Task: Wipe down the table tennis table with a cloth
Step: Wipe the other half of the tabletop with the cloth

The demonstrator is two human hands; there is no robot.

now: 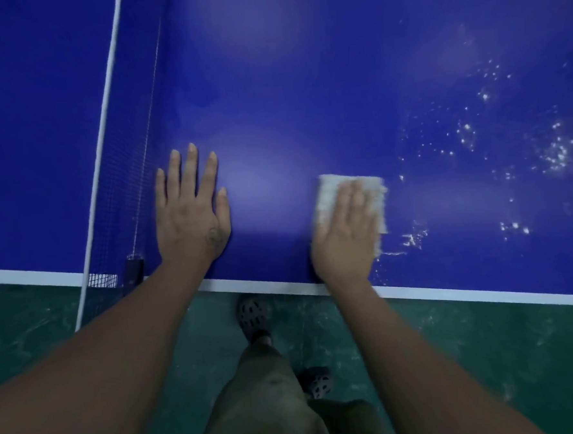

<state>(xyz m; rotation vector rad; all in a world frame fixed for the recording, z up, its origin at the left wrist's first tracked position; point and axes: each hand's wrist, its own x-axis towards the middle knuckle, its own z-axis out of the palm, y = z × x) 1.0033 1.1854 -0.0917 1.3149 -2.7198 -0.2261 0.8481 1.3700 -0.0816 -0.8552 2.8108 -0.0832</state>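
The blue table tennis table (303,81) fills the upper view, with a white line along its near edge. A folded white cloth (327,194) lies on it close to that edge, and my right hand (345,233) presses flat on the cloth with straight fingers. My left hand (190,209) rests flat on the bare surface to the left, fingers spread, just right of the net (122,180). White specks and wet streaks (526,155) dot the table to the right of the cloth.
The net's white top tape (105,127) runs from the near edge away to the top. A dark net clamp (134,269) sits at the table edge. Below is green floor (488,355), with my legs and dark perforated shoes (252,316).
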